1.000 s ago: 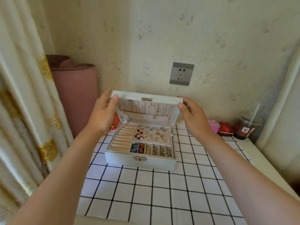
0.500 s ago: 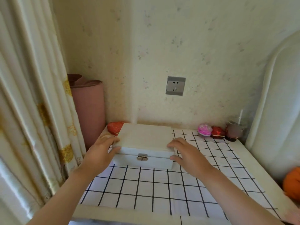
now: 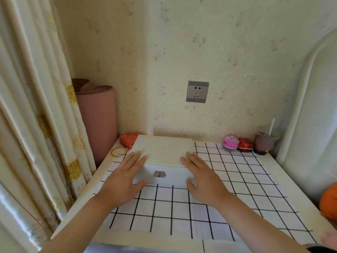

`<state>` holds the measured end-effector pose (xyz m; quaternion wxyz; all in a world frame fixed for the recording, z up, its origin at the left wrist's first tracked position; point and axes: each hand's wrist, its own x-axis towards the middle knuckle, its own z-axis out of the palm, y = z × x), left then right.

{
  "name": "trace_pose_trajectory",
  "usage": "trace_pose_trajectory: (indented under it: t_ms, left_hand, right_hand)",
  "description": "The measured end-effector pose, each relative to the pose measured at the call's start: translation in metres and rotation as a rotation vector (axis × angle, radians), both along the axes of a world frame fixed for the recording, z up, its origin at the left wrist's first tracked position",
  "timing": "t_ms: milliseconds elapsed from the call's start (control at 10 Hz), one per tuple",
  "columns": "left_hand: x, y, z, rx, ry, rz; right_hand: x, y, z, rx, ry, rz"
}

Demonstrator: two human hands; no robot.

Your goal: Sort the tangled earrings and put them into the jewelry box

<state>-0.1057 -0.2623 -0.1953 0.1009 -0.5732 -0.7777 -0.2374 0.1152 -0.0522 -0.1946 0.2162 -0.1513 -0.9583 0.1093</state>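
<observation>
From the head view, the left hand [image 3: 124,179] and right hand [image 3: 202,178] both have straight, slightly spread fingers and grip nothing. Their fingertips lie over the two front corners of the white rectangular jewelry box [image 3: 164,150]. The box stands at the back of the black-and-white checked tablecloth [image 3: 182,207], near the wall. Its lid is down, so the inside is hidden, and the small metal clasp [image 3: 159,174] sits between the hands. A red heart-shaped box [image 3: 127,139] touches the box's rear left corner.
</observation>
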Motion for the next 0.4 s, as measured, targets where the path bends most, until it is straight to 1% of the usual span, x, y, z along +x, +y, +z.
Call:
trace_pose_trajectory:
  t_ms: [100,200,300,400]
  left_hand:
    - [0.0,0.002,0.002,0.007,-0.031,0.01]
    - [0.002,0.004,0.013,-0.016,-0.065,0.06]
    - [0.001,0.006,0.041,0.113,-0.22,0.014]
    - [-0.002,0.006,0.089,0.399,-0.418,-0.093]
  right_hand:
    - [-0.002,-0.001,0.002,-0.035,0.017,0.003]
    - [-0.004,-0.004,0.018,-0.037,-0.042,-0.018]
    - [-0.007,-0.006,0.055,-0.099,0.081,-0.062]
    - [-0.001,-0.012,0.112,-0.206,0.418,0.0]
